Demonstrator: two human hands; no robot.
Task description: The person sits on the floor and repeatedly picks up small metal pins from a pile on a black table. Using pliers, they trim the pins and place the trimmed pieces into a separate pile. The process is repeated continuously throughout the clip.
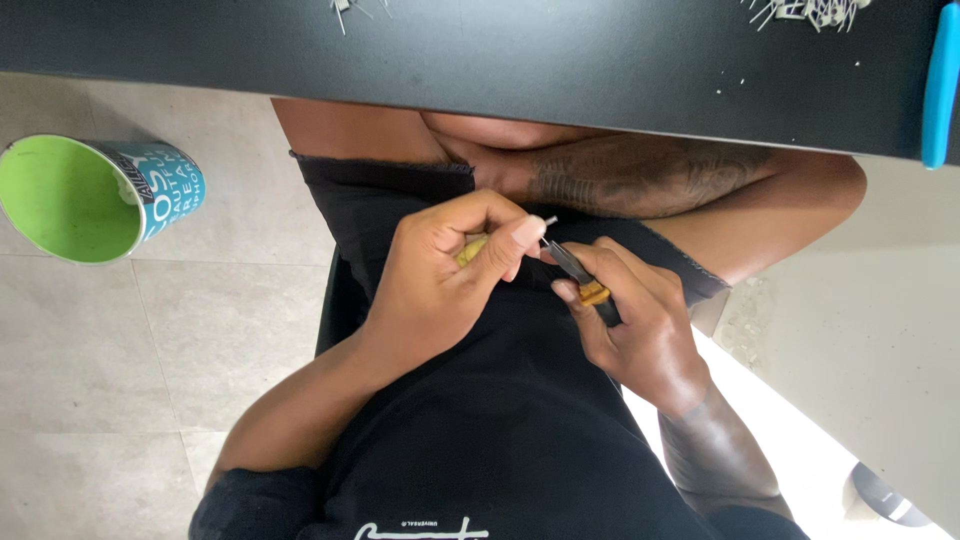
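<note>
Over my lap, my left hand (pixel 445 275) pinches a small yellowish piece (pixel 472 250) with a thin white pin sticking out near the thumb tip. My right hand (pixel 640 325) grips a small pair of pliers (pixel 578 275) with yellow-and-black handles. The metal jaws of the pliers point up-left and meet the pin at my left thumb. Both hands are close together above my black shorts and black shirt.
A black tabletop (pixel 560 70) spans the top, with small white pins scattered at its far edge (pixel 815 12) and a blue handle (pixel 940 85) at the right. A green-lined cup (pixel 85 200) lies on the tiled floor at left.
</note>
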